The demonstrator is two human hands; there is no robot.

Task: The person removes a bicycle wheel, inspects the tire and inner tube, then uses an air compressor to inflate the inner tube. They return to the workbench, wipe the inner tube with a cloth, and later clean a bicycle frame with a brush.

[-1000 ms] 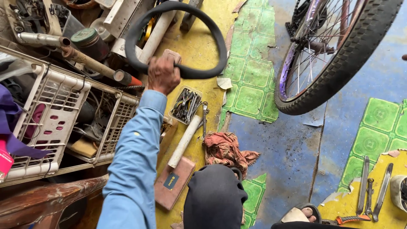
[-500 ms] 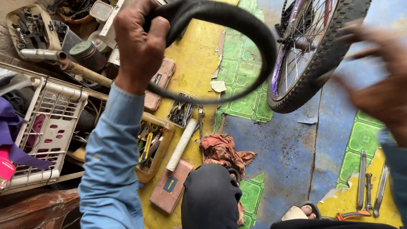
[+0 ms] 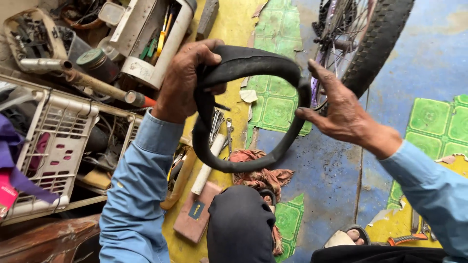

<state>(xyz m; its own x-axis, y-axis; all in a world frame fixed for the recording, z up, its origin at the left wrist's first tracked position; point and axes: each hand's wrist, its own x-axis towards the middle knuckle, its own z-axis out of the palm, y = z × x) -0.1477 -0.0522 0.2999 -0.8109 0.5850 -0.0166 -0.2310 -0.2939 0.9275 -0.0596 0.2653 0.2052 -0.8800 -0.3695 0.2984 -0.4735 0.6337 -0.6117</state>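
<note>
A black rubber inner tube (image 3: 253, 63) hangs as a loop between both hands in the middle of the head view. My left hand (image 3: 183, 80) grips its upper left part, fingers curled over the rubber. My right hand (image 3: 341, 109) touches the tube's right side with thumb and fingers spread along it. A bicycle wheel (image 3: 370, 44) with a knobby black tyre stands just behind the right hand. My dark-trousered knee (image 3: 241, 226) sits below the loop.
A white plastic crate (image 3: 58, 141) with clutter is at the left. Wrenches and small tools (image 3: 219, 124), a white tube, a reddish rag (image 3: 258, 175) and a brown block (image 3: 195, 216) lie on the yellow, green and blue floor. More tools (image 3: 414, 234) lie bottom right.
The left hand has brought the inner tube down and nearer to me. The right hand has come in from the right and now rests on the tube's right side.
</note>
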